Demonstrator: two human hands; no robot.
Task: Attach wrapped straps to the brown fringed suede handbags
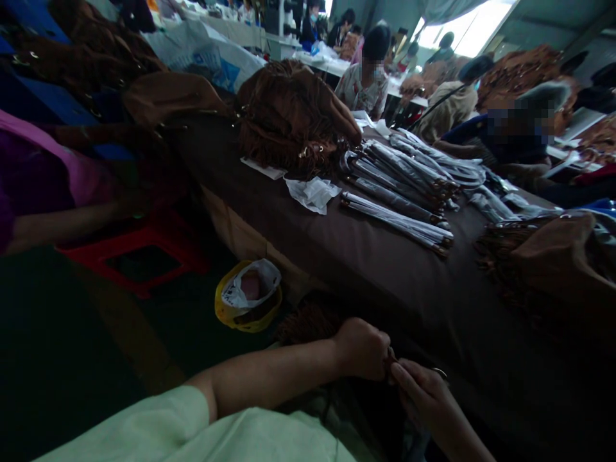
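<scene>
My left hand (pixel 360 346) is closed in a fist over my lap. My right hand (pixel 423 385) meets it with thumb and fingers pinched together. Between the two hands shows the end of a small brown strap (pixel 389 367), mostly covered by the fingers. A thin metal ring (pixel 440 373) glints just beyond my right hand. Beside my left wrist, brown fringe (pixel 310 324) of what looks like a bag hangs at the table's edge. The rest of that item is lost in shadow.
The dark cloth-covered table (pixel 385 276) holds a heap of brown fringed bags (pixel 293 115), wrapped straps (pixel 399 218), white paper (pixel 312 192) and another brown bag (pixel 563 256). A yellow bucket (pixel 226 314) and a red stool (pixel 139 250) stand left. Several people sit around.
</scene>
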